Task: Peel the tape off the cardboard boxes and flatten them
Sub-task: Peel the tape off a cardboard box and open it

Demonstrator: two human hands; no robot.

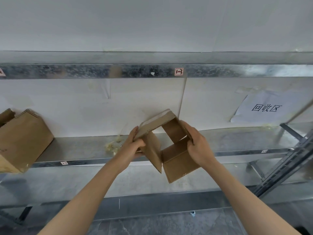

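Two bare forearms (88, 192) rise from the bottom edge of the view toward a small cardboard box (177, 160), which is held in the air in front of a metal shelf (76, 148).

**Grip**
- Left hand (133, 146): the grip is clamped on the box's left upper corner. The thumb lies on the near face and the fingers curl round the edge.
- Right hand (198, 146): the grip is clamped on the box's right upper edge. The fingers wrap over the top and the thumb presses the near panel.

**Containers**
- The small cardboard box is tilted and open at the near and far ends. Its brown inner walls are visible, and a patch of the shelf shows through the opening. Two flaps hang from its lower side.
- A larger cardboard box (25, 138) stands tilted on the shelf at far left, partly cut off by the frame. Its top flaps stand up. Its contents cannot be seen.

**Edges and open room**
- A clump of pale tape scraps (111, 146) lies on the shelf just left of the left hand.
- Bare shelf surface runs between the larger box and the scraps, and again to the right of the held box.
- An upper shelf beam (84, 71) crosses above and carries a small red-bordered label (179, 71).
- A white paper sign (265, 107) with printed characters hangs on the back wall at right.
- A diagonal metal brace (288, 167) bounds the right side.
- On the grey floor (152, 224) below lies a small blue scrap (192, 213).
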